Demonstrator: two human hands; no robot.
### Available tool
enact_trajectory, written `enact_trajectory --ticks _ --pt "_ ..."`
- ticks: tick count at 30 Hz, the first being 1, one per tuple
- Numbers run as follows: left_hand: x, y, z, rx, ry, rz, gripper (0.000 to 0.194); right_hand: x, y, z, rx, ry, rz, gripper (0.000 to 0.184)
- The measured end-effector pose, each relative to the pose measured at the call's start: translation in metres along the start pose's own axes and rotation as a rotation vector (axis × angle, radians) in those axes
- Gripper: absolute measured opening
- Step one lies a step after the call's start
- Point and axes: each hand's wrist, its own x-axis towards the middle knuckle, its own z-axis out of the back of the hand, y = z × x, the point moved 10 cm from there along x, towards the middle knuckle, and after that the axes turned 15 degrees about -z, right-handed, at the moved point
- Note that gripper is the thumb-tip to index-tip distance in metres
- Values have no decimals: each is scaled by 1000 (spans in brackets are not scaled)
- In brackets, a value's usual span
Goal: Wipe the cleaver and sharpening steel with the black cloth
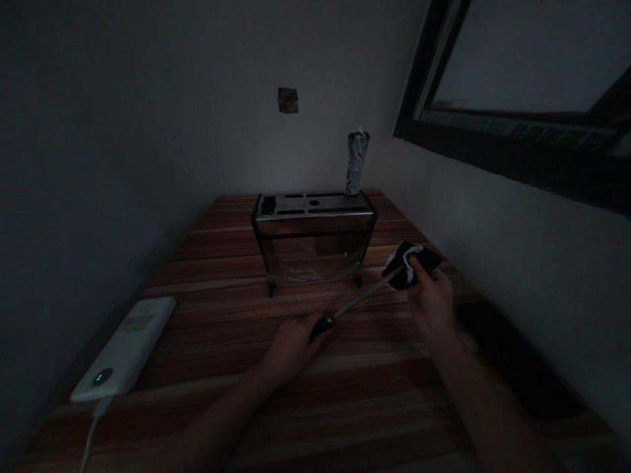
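The left hand (294, 343) grips a handled rod (359, 301), the right hand (434, 297) clasps a cloth (404, 279) at its far end, a slotted holder (315, 227) beyond both.

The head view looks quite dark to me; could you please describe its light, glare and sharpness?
Head view: dim overall, the black slab nearly without detail; head view: faint glints on the box, no strong glare; head view: soft edges on left hand, tool, right hand and cloth, the power bank's print unreadable.
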Motion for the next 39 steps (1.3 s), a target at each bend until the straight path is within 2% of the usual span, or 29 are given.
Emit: enact_trajectory --ticks 7,13,17,23,30,35,39 --pt "0 0 1 1 -1 -1 28 -2 -15 -5 11 31 -127 28" --pt "0 2 1 -7 -15 12 28 -16 -45 -20 -69 126 -239 29" --pt "0 1 2 -14 -24 18 26 -26 -56 -26 -127 172 -226 29" --pt "0 0 3 -37 -35 7 24 -46 -77 -38 -273 284 -279 37" --pt "0 3 -1 8 -17 10 25 -74 -103 -46 -442 341 -329 42" --pt "0 4 -1 43 14 27 24 -80 -107 -48 -455 362 -315 42" --pt "0 2 0 29 -6 3 24 -78 -107 -47 -467 357 -320 42"
